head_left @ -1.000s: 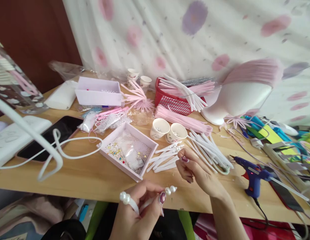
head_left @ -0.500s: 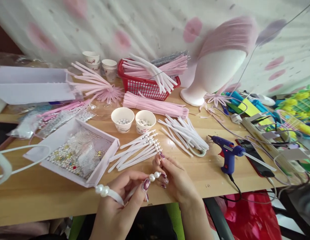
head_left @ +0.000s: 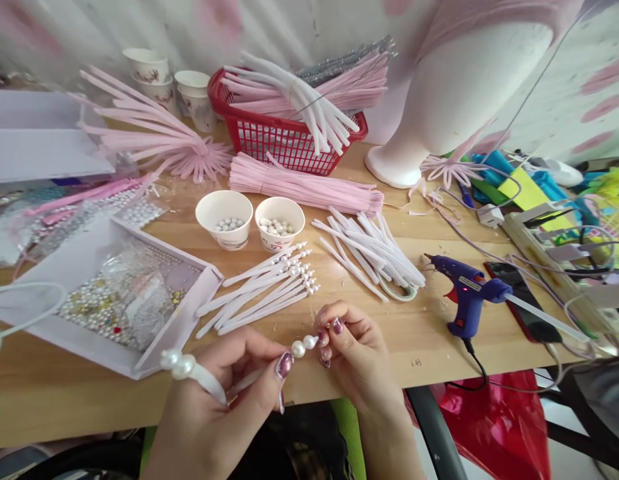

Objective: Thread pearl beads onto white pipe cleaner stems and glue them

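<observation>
My left hand is closed on a white pipe cleaner, which bends through its fingers and carries white pearl beads at both ends. One pair of pearl beads sticks out to the left of the hand. The other pearl beads stand beyond the left thumb tip and reach the fingertips of my right hand. Those right fingers are pinched together, with something tiny between thumb and forefinger that is too small to name. Just behind the hands lie finished-looking white pipe cleaners with small pearl tips.
Two paper cups hold beads. A box of mixed beads stands left, a blue glue gun right. Behind are white pipe cleaners, a pink bundle, a red basket and a white mannequin head.
The camera view has tilted down and come closer. My right hand has drawn back from the pearl-tipped pipe cleaners on the table to the beads in my left hand, still pinched.
</observation>
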`<state>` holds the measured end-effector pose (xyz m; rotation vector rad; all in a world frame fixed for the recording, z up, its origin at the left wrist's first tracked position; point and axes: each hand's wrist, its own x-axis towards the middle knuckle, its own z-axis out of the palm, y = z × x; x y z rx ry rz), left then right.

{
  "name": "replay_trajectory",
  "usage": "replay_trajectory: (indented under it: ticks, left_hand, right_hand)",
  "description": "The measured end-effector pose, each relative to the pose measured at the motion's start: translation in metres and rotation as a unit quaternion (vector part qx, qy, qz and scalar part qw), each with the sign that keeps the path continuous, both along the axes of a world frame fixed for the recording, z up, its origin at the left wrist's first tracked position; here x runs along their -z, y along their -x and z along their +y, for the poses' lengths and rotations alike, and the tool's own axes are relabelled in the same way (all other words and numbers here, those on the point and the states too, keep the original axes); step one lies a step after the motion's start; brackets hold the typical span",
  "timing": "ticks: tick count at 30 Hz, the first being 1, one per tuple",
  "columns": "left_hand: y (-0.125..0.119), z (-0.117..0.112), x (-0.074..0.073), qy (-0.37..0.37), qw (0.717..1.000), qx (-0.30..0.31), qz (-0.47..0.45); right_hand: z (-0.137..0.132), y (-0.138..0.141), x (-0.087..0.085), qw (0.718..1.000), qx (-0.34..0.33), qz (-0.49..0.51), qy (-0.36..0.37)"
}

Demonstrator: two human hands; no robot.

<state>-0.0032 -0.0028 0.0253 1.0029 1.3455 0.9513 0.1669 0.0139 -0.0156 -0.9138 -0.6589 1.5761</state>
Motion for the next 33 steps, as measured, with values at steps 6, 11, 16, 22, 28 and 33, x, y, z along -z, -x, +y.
replay_trajectory:
  ticks: [6,11,16,22,28,33]
  left_hand:
    - [-0.001,0.001,0.001,0.016,0.999,0.043,-0.018]
    - [0.001,0.001,0.003,0.002,0.998,0.063,-0.027]
    - [0.004,0.0,0.005,-0.01,0.995,0.091,-0.037]
    - [0.002,-0.001,0.003,0.005,0.996,0.084,-0.041]
    - [0.002,-0.001,0.003,0.004,0.994,0.1,-0.047]
    - [-0.008,-0.007,-0.006,0.079,0.996,0.011,-0.041]
  right_hand:
    - [-0.005,-0.004,0.005,0.991,0.035,-0.062,-0.112]
    - [-0.008,-0.007,0.008,0.986,0.03,-0.079,-0.145]
    - [-0.011,-0.009,0.008,0.982,0.037,-0.097,-0.156]
    - [-0.013,-0.01,0.007,0.979,0.034,-0.111,-0.165]
    - [-0.013,-0.01,0.005,0.979,0.035,-0.125,-0.156]
    - [-0.014,-0.011,0.006,0.979,0.03,-0.117,-0.162]
